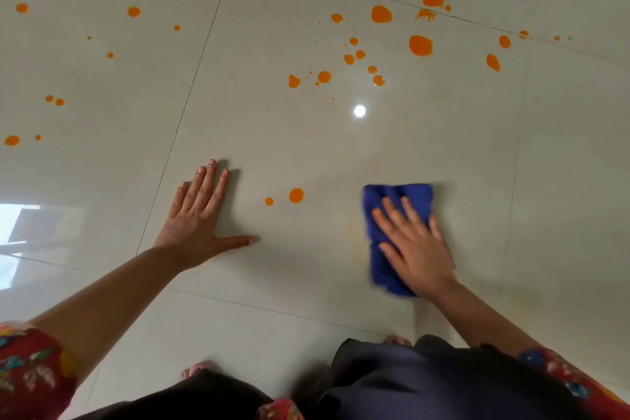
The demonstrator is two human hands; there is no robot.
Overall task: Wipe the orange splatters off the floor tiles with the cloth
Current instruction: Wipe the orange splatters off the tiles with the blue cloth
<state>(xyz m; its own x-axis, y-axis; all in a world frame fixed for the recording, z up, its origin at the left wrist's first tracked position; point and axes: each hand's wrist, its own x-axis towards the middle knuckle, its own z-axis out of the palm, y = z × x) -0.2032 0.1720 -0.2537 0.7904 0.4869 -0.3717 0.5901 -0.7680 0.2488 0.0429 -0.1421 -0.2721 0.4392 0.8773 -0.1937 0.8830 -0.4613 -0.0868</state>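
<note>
Pressing flat, the right hand (414, 242) pinned the folded blue terry cloth (395, 235) to the glossy pale floor tiles (306, 133); left hand (201, 218) splayed, empty. Cloth judged soft, light; best pressed mid-fold. Orange splatters (296, 195) lay near.

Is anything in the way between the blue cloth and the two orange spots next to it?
No, nothing visible. Only bare tile lies between the blue cloth and the two orange spots. The left hand rests flat beyond them, farther left.

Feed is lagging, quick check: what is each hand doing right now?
Left hand: open, flat on the floor tile, holding nothing.
Right hand: open, pressing flat on the blue cloth.
</note>
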